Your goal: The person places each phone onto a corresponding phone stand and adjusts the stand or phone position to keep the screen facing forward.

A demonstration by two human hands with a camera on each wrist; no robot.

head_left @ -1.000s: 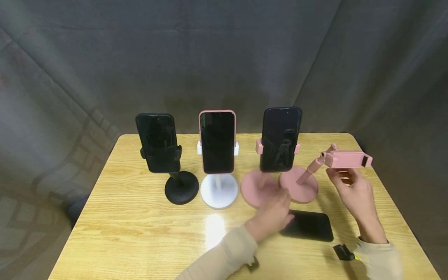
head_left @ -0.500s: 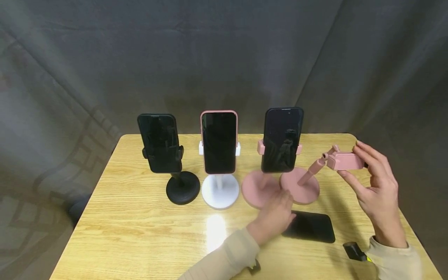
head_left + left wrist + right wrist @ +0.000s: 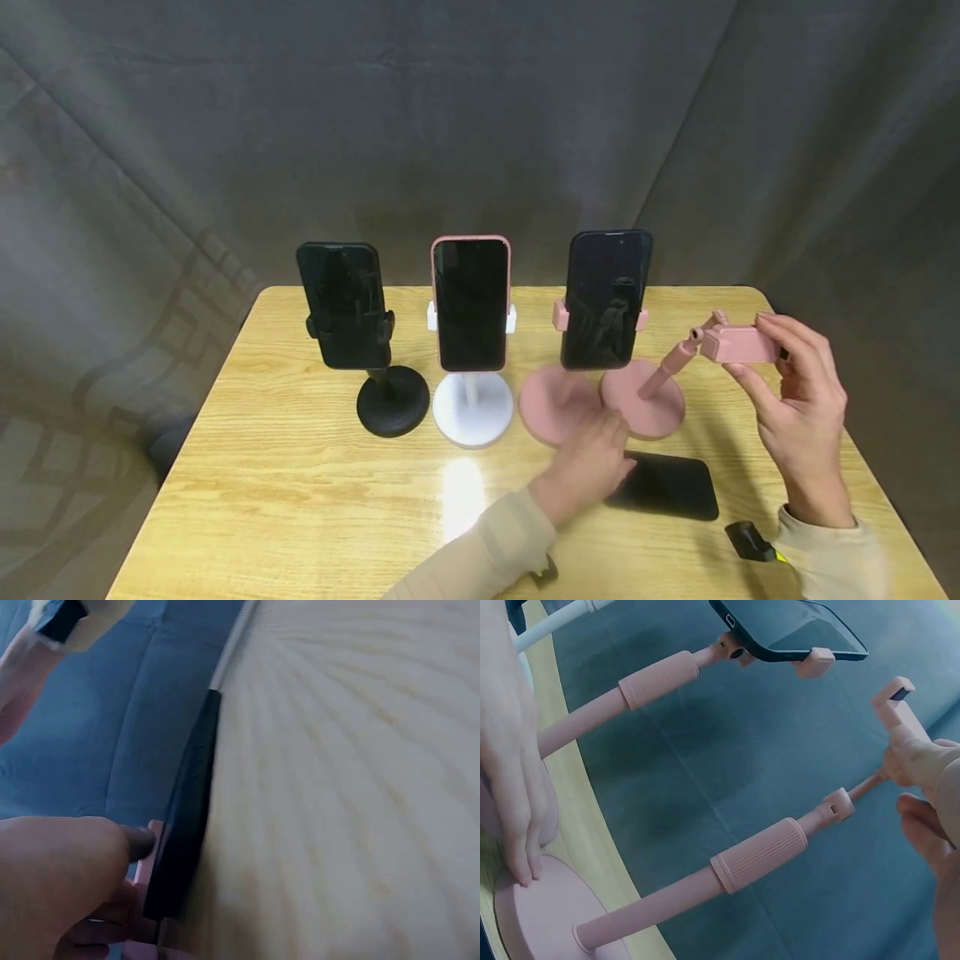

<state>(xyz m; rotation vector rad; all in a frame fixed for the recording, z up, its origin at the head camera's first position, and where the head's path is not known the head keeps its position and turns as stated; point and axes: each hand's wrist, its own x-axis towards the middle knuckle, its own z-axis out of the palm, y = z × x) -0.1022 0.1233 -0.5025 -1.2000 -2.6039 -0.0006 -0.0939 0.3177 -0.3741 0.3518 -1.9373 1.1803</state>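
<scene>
In the head view, my right hand [image 3: 808, 417] holds the clamp head of the rightmost pink phone stand [image 3: 742, 344] between thumb and fingers, at its right end. This stand leans right and its clamp bears no phone. My left hand [image 3: 587, 468] lies with fingers stretched out at the front of that stand's round base; the right wrist view shows its fingertips [image 3: 526, 871] touching the base [image 3: 555, 907]. A black phone [image 3: 663, 486] lies flat on the table beside the left thumb.
To the left stand a second pink stand [image 3: 555, 406], a white stand [image 3: 472, 412] and a black stand [image 3: 392, 402], each holding an upright phone. The second pink base sits close against the rightmost one. A grey curtain [image 3: 480, 142] hangs behind the wooden table [image 3: 300, 500].
My right hand has moved from below the clamp head up to its right end and now grips it there. The left hand stays at the base.
</scene>
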